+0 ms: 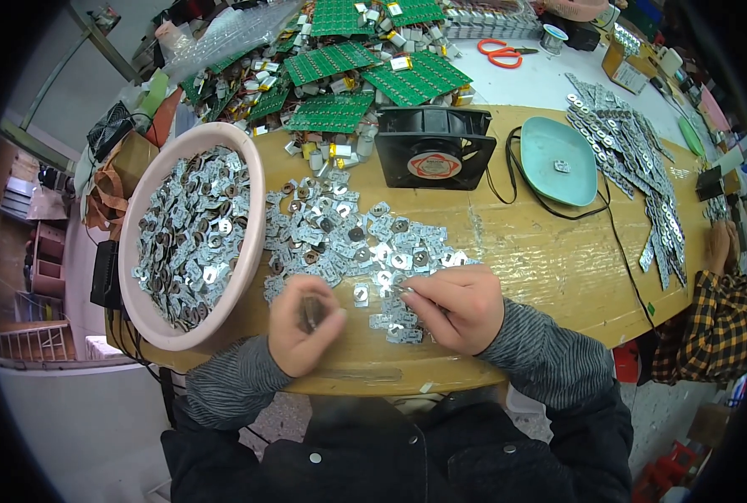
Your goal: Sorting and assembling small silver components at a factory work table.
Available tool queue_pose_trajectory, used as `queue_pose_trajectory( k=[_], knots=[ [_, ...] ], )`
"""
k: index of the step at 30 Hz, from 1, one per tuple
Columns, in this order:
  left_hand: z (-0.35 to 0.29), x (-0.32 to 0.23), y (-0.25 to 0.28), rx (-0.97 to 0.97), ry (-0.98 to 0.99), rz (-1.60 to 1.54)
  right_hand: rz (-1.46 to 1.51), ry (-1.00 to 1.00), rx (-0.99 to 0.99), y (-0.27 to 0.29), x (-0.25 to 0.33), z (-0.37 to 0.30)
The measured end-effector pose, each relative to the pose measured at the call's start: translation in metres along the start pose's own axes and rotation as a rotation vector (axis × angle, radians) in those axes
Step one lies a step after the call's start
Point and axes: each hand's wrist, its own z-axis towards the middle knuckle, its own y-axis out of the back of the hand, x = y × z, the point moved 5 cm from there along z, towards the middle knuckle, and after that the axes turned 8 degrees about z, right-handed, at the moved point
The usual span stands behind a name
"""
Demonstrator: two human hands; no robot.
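My left hand [306, 325] is curled above the table's near edge, slightly smeared by motion. Something dark and roundish shows between its thumb and fingers; I cannot make out what it is. My right hand [461, 308] pinches a small silvery metal part between thumb and fingertips, just over a few loose pieces. Beneath those fingers lie small metal parts [403, 323]. One lone part [361, 294] sits between my two hands. Beyond them spreads a heap of similar parts [327, 230], some with dark round centres.
At left, a large pale pink basin [256, 210] holds many such parts. Behind the heap stand a black fan [434, 148] and green circuit boards [331, 111]. A turquoise tray [558, 189], metal strips [612, 134] and red scissors [501, 53] lie farther right. Another person's hand [717, 247] is at far right.
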Motion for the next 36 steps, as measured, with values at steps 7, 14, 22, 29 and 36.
queue_pose_trajectory(
  k=[7, 14, 22, 29, 36],
  knots=[
    [0.017, -0.034, -0.008, 0.208, -0.259, 0.337, -0.019, -0.016, 0.004, 0.006, 0.005, 0.003],
    [0.034, -0.024, -0.01, 0.303, -0.093, 0.326, 0.223, -0.389, 0.008, 0.004, -0.012, 0.012],
    [0.031, -0.019, -0.014, 0.27, -0.359, 0.347, 0.338, -0.521, 0.194, 0.004, -0.012, 0.008],
    [0.026, -0.019, -0.008, 0.088, -0.582, 0.627, 0.261, -0.507, 0.256, 0.002, -0.01, 0.005],
    [0.017, -0.026, -0.009, 0.126, -0.639, 0.761, 0.121, -0.457, 0.342, -0.006, -0.008, 0.008]
  ],
)
